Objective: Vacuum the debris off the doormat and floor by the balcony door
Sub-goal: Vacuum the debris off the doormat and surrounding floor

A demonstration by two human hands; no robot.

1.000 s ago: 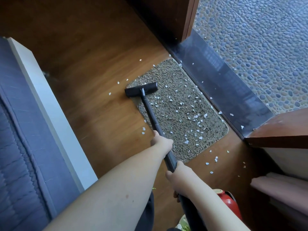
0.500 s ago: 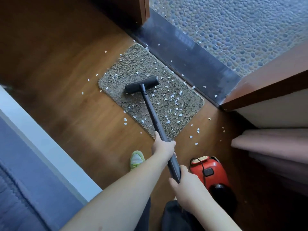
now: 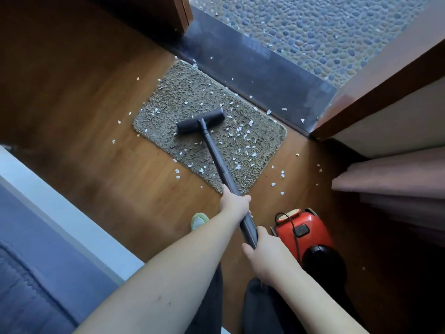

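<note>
Debris, small white flakes (image 3: pixel 243 132), lay scattered over the shaggy grey-brown rectangular doormat (image 3: pixel 183 97) and the brown wooden floor (image 3: pixel 96 97) around it, and both hands were wrapped round the long dark grey vacuum wand (image 3: pixel 216 155). Her left hand (image 3: pixel 234 204) gripped the tube higher up, at the near edge of the mat, fingers curled round it; the right hand (image 3: pixel 266 254) clenched the same tube lower down, nearer the body. From those grips the wand ran up and to the left to the flat black floor nozzle (image 3: pixel 201 121), which rested on the middle of the mat. Most flakes lay to the right of the wand, with others on the floorboards by the mat's edges and on the dark stone door threshold (image 3: pixel 260 68). Beside the right hand sat a red canister vacuum cleaner (image 3: pixel 303 232) with a black cord. A pale green slipper toe (image 3: pixel 199 220) showed below the left forearm.
</note>
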